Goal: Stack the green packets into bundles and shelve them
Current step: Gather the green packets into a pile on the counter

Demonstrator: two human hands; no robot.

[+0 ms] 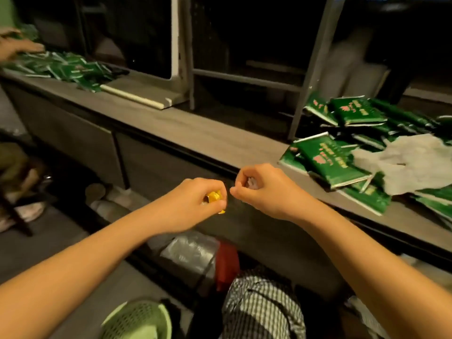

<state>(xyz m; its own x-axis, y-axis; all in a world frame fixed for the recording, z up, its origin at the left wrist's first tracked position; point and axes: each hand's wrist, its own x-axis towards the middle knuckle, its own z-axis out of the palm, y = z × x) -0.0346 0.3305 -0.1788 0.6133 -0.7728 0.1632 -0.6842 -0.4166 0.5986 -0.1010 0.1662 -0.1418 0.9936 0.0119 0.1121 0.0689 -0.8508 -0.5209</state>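
Note:
Green packets (335, 162) lie in a loose heap on the right end of the grey counter (186, 128). A second heap of green packets (71, 69) spreads over the counter's far left end. In front of the counter's edge, my left hand (195, 204) grips a small yellow object (215, 196) in curled fingers. My right hand (259, 189) is just to its right, fingers curled with thumb and forefinger pinched together; what it pinches, if anything, is too small to tell. Neither hand touches the packets.
A grey cloth (411, 160) lies over the right heap. Another person's hand (17, 45) reaches over the left heap. Dark open shelving (244, 79) stands behind the counter. Below are a green basket (137, 319), a plastic bag (190, 250) and checked fabric (261, 304).

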